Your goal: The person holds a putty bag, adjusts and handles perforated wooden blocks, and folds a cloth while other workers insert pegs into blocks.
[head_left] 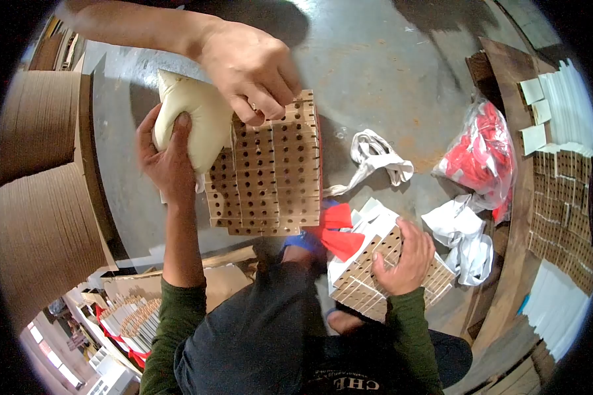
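Left fingers [180,131] clamped on cream pouch [204,112], left of large punched block [260,181]; loosened grip could drop it; right fingers [412,238] apart on smaller block [361,283], lower right.

Left hand [163,155] curled, right hand [407,258] lower (palm down).

A hand could pass over the floor [375,85] right of the large perforated stack [260,174], beyond the white strap [374,160]; a co-worker's hand [254,72] obstructs the stack's far edge, a cream bag [207,128] its left.
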`<state>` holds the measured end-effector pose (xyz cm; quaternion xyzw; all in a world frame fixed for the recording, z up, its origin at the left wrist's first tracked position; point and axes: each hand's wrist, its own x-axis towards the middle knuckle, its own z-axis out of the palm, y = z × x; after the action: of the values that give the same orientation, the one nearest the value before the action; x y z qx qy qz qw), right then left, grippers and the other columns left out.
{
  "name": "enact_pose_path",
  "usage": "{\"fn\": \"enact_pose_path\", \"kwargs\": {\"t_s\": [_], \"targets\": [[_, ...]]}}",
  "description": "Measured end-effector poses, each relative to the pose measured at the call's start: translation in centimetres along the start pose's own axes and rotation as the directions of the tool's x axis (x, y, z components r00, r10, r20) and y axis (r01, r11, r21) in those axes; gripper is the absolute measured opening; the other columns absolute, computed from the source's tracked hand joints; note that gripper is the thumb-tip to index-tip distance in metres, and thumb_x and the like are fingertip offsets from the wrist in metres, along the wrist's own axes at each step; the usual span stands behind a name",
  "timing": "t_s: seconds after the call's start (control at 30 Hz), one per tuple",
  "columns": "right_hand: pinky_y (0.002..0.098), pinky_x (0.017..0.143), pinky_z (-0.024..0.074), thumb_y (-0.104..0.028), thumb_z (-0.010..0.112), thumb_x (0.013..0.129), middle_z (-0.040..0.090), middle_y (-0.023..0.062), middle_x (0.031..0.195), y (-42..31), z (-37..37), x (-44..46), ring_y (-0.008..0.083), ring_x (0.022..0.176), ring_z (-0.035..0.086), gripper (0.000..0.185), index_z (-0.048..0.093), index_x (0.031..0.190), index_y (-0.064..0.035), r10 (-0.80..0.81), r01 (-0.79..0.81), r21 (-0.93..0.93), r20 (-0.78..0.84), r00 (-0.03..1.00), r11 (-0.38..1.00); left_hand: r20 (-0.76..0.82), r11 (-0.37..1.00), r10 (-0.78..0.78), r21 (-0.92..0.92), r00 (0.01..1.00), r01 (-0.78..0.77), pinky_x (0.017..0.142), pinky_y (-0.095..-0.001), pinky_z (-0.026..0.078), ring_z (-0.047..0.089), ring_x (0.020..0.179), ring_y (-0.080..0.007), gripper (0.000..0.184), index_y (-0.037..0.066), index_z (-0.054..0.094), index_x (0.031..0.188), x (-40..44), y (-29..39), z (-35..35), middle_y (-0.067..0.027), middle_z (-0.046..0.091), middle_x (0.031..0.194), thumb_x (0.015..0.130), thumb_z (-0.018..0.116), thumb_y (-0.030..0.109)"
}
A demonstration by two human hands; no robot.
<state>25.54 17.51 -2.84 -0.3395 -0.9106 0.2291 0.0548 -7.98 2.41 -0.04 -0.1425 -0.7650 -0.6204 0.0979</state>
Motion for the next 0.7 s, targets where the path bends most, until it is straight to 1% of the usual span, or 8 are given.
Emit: {"fn": "enact_pose_path", "kwargs": {"t_s": [0.07, 0.17, 0.23, 0.27, 0.33, 0.57, 0.63, 0.7], "targets": [[0.0471, 0.097, 0.0295, -0.031, 0.062, 0.062, 0.054, 0.0115, 0.114, 0.0, 0.0, 0.0, 0.0286, 0.108, 0.049, 0.064, 0.047, 0.120, -0.0098, 0.000, 0.000, -0.004, 0.003, 1.000, 1.000, 0.000, 1.000, -0.002, 0.014, 1.000, 0.002, 0.074, -0.0285, 0.051, 0.060, 0.085, -0.0164, 0.033, -0.003, 0.055, 0.109, 0.1, -0.2, 0.0, -0.0115, 0.061, 0.100, 0.081, 0.068, 0.011], [0.0474, 0.097, 0.0297, -0.031, 0.062, 0.062, 0.054, 0.0115, 0.114, -0.1, 0.0, 0.0, 0.0288, 0.108, 0.049, 0.064, 0.047, 0.120, -0.0099, 0.003, -0.003, -0.008, 0.005, 1.000, 1.000, -0.049, 0.998, -0.027, -0.051, 0.998, 0.024, 0.073, -0.0283, 0.051, 0.060, 0.084, -0.0166, 0.032, -0.001, 0.055, 0.109, 0.2, -0.8, -0.3, -0.0117, 0.061, 0.100, 0.082, 0.066, 0.011], [0.0475, 0.097, 0.0298, -0.031, 0.063, 0.062, 0.054, 0.0115, 0.114, -0.1, -0.1, 0.0, 0.0288, 0.108, 0.049, 0.064, 0.047, 0.120, -0.0099, 0.004, -0.004, -0.007, 0.007, 1.000, 1.000, -0.085, 0.984, -0.089, -0.165, 0.992, 0.074, 0.072, -0.0282, 0.052, 0.060, 0.084, -0.0166, 0.031, 0.000, 0.055, 0.110, 0.1, -0.8, -0.7, -0.0116, 0.061, 0.099, 0.083, 0.065, 0.012], [0.0476, 0.097, 0.0298, -0.030, 0.063, 0.062, 0.054, 0.0115, 0.115, -0.1, 0.0, 0.0, 0.0289, 0.108, 0.049, 0.064, 0.047, 0.120, -0.0098, 0.004, -0.004, -0.008, 0.007, 1.000, 1.000, -0.087, 0.984, -0.089, -0.164, 0.992, 0.074, 0.072, -0.0282, 0.052, 0.060, 0.084, -0.0166, 0.031, 0.000, 0.055, 0.110, 0.0, -0.7, -0.9, -0.0116, 0.061, 0.099, 0.083, 0.065, 0.012], [0.0478, 0.097, 0.0299, -0.030, 0.063, 0.062, 0.054, 0.0115, 0.115, -0.2, 0.0, 0.0, 0.0289, 0.108, 0.049, 0.064, 0.047, 0.120, -0.0098, 0.002, -0.002, -0.008, 0.007, 1.000, 1.000, -0.061, 0.992, -0.094, -0.085, 0.994, 0.089, 0.072, -0.0286, 0.052, 0.061, 0.084, -0.0166, 0.031, 0.000, 0.055, 0.111, -0.2, -0.3, -1.4, -0.0115, 0.061, 0.100, 0.083, 0.064, 0.013], [0.0482, 0.097, 0.0297, -0.030, 0.064, 0.062, 0.054, 0.0115, 0.115, 0.0, 0.0, -0.1, 0.0291, 0.108, 0.049, 0.065, 0.047, 0.121, -0.0093, -0.001, 0.001, -0.003, 0.002, 1.000, 1.000, -0.026, 0.989, -0.105, -0.102, 0.994, 0.102, 0.074, -0.0281, 0.052, 0.060, 0.086, -0.0162, 0.034, 0.000, 0.055, 0.111, -0.8, -0.3, -1.8, -0.0112, 0.062, 0.101, 0.082, 0.066, 0.013], [0.0483, 0.097, 0.0296, -0.031, 0.064, 0.062, 0.054, 0.0115, 0.115, -0.1, -0.1, 0.0, 0.0291, 0.108, 0.049, 0.065, 0.046, 0.121, -0.0092, -0.002, 0.002, -0.004, 0.005, 1.000, 1.000, -0.017, 0.998, -0.051, -0.049, 0.999, 0.050, 0.076, -0.0279, 0.051, 0.060, 0.087, -0.0160, 0.035, 0.000, 0.055, 0.111, -0.9, -0.2, -1.7, -0.0112, 0.062, 0.101, 0.081, 0.068, 0.011], [0.0470, 0.095, 0.0317, -0.030, 0.059, 0.063, 0.055, 0.0150, 0.110, -0.1, 0.0, 0.1, 0.0302, 0.103, 0.052, 0.062, 0.048, 0.120, -0.0064, -0.026, 0.026, -0.021, -0.017, 0.999, 0.999, -0.005, 0.999, -0.029, -0.019, 1.000, 0.029, 0.077, -0.0279, 0.051, 0.060, 0.088, -0.0160, 0.035, 0.000, 0.055, 0.111, -0.8, -0.3, -1.4, -0.0115, 0.061, 0.101, 0.080, 0.068, 0.010]]}}
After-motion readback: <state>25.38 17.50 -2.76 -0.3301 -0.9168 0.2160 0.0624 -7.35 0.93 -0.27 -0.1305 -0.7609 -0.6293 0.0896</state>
